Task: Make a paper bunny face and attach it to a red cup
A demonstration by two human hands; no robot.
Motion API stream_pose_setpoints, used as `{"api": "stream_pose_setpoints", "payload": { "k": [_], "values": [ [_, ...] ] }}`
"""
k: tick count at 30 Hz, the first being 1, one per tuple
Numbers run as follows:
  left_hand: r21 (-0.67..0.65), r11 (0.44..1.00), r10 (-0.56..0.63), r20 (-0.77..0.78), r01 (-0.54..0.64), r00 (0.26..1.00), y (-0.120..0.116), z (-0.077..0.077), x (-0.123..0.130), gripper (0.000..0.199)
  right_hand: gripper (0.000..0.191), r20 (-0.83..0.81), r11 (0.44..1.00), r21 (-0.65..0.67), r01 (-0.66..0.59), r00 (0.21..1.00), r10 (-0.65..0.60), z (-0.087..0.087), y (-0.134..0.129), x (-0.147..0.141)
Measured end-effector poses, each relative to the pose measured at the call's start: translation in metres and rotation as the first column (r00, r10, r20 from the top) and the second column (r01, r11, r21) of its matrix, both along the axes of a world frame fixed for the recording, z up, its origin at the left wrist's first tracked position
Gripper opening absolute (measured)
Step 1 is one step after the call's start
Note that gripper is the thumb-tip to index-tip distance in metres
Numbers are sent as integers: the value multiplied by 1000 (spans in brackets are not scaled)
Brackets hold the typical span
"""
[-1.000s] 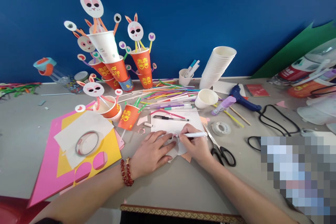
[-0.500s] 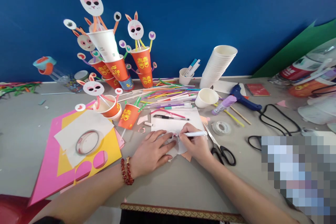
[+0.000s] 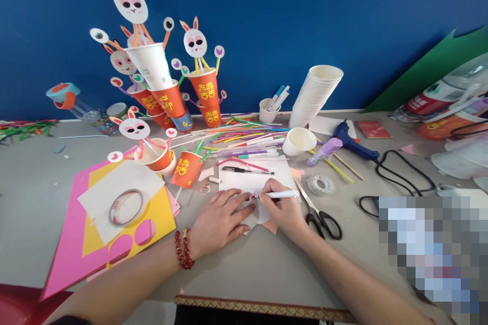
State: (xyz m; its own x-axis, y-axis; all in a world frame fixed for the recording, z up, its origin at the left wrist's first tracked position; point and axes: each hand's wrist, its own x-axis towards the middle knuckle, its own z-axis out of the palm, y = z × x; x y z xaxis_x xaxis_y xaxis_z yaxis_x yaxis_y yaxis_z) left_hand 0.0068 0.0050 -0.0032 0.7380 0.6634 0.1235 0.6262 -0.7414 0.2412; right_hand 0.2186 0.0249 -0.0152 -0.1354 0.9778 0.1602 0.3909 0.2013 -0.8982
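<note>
My right hand (image 3: 282, 212) grips a white marker pen (image 3: 285, 194), its tip down on a small white paper circle (image 3: 253, 204). Pinkish marks show on the circle, though fingers cover much of it. Lying flat with fingers spread, my left hand (image 3: 224, 217) presses the circle's left side. Beneath both hands is a white paper sheet (image 3: 280, 168) with a black pen (image 3: 247, 170) and a pink pipe cleaner across its top. Scissors (image 3: 324, 221) with black handles lie just right of my right hand. Left of my left hand, an orange paper cup (image 3: 186, 168) leans with green stems.
Rabbit-faced cups (image 3: 154, 155) stand at the left, some stacked tall. Coloured card (image 3: 64, 244) carries a tape roll (image 3: 126, 207). Behind the sheet are pipe cleaners, a white cup (image 3: 299, 142) and a cup stack (image 3: 316, 96). Rightward lie a glue stick (image 3: 324, 152), clear tape (image 3: 320, 185) and a blue glue gun (image 3: 354, 143).
The marker pen's back end has dipped slightly left as my right hand makes a tiny movement. My left hand stays in place. The whole view shifts a little.
</note>
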Motion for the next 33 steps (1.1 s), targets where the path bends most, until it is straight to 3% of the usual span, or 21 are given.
{"api": "stream_pose_setpoints", "payload": {
  "k": [33],
  "values": [
    [1, 1000, -3, -11, 3, 1000, 0, 1, 1, 45, 17, -7, 999, 24, 32, 999, -32, -1, -1, 0]
  ]
}}
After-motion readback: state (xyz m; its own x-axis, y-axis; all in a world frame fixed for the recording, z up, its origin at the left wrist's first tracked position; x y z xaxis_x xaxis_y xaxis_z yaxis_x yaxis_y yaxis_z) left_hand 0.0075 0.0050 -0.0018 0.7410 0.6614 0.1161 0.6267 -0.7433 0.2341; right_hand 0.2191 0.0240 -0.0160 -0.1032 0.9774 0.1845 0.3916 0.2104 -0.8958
